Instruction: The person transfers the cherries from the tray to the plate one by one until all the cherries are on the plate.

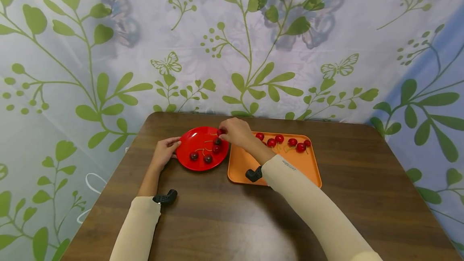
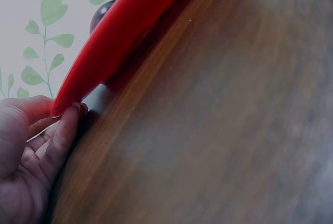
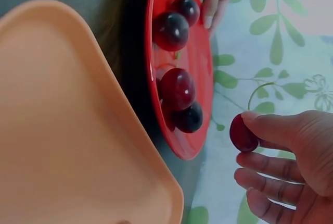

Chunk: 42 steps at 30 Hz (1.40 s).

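A round red plate (image 1: 192,140) lies on the left part of the table, bearing several dark red cherries (image 3: 178,88) with stems. At its left rim, my left hand (image 1: 166,152) pinches the edge between thumb and fingers, as the left wrist view shows. Over the plate's right side, my right hand (image 1: 236,131) holds one dark red cherry (image 3: 242,133) between thumb and forefinger, its thin stem curving upward. The other fingers of that hand are spread and loosely bent. An orange tray (image 1: 241,168) stands right of the plate, with several brighter red cherries (image 1: 301,147) toward its back.
The brown wooden table (image 1: 203,212) extends in front of the plate and tray and to the right. A patterned cloth (image 1: 217,63) with green leaves and butterflies hangs behind. My right forearm crosses above the tray and hides part of it.
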Each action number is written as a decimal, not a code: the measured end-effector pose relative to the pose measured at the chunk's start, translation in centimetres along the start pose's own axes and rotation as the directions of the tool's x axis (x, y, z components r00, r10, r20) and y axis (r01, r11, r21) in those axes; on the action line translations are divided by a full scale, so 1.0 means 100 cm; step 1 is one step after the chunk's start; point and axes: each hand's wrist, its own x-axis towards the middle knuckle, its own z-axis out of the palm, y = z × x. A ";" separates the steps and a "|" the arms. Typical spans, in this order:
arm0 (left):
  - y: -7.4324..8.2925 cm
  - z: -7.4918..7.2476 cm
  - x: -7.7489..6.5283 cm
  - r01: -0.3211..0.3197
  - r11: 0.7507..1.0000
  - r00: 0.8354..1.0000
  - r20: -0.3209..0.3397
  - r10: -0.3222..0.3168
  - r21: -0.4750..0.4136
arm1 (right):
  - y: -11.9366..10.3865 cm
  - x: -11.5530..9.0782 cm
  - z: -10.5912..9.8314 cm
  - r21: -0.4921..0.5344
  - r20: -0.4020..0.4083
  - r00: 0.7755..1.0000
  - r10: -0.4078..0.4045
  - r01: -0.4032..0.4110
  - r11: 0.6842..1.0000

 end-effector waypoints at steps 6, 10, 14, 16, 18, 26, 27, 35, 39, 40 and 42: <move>-0.002 -0.001 0.002 0.012 1.000 1.000 -0.003 -0.012 -0.014 | -0.001 0.019 0.005 -0.063 0.031 0.999 -0.010 0.012 0.998; -0.001 -0.002 0.003 0.007 1.000 1.000 -0.005 -0.007 -0.009 | -0.003 0.029 0.009 -0.089 0.053 0.999 0.010 -0.006 0.996; -0.001 -0.002 0.003 0.004 1.000 1.000 -0.002 -0.004 0.003 | -0.006 0.035 0.015 -0.108 0.080 0.996 0.034 -0.025 0.994; -0.001 -0.002 0.003 0.004 1.000 1.000 -0.001 -0.004 0.006 | -0.007 0.038 0.019 -0.114 0.090 0.995 0.046 -0.035 0.993; 0.000 -0.001 0.003 0.004 1.000 1.000 0.002 -0.004 0.009 | -0.007 0.040 0.022 -0.123 0.095 0.994 0.060 -0.048 0.991; -0.001 -0.001 0.003 0.007 1.000 1.000 0.005 -0.007 0.009 | -0.008 0.045 0.030 -0.157 0.098 0.991 0.087 -0.071 0.985; -0.001 -0.001 0.003 0.006 1.000 1.000 0.005 -0.006 0.009 | -0.008 0.045 0.031 -0.155 0.097 0.992 0.083 -0.068 0.986; -0.001 -0.001 0.004 0.005 1.000 1.000 0.004 -0.005 0.007 | -0.011 0.048 0.033 -0.140 0.094 0.993 0.069 -0.056 0.989; -0.001 -0.001 0.005 0.006 1.000 1.000 0.003 -0.006 0.006 | -0.011 0.050 0.036 -0.149 0.092 0.993 0.069 -0.055 0.987; -0.001 -0.001 0.005 0.009 1.000 1.000 0.002 -0.009 0.005 | -0.011 0.050 0.037 -0.150 0.093 0.993 0.069 -0.055 0.987; -0.002 -0.001 0.006 0.012 1.000 1.000 0.002 -0.012 0.005 | -0.010 0.050 0.038 -0.149 0.099 0.992 0.072 -0.057 0.987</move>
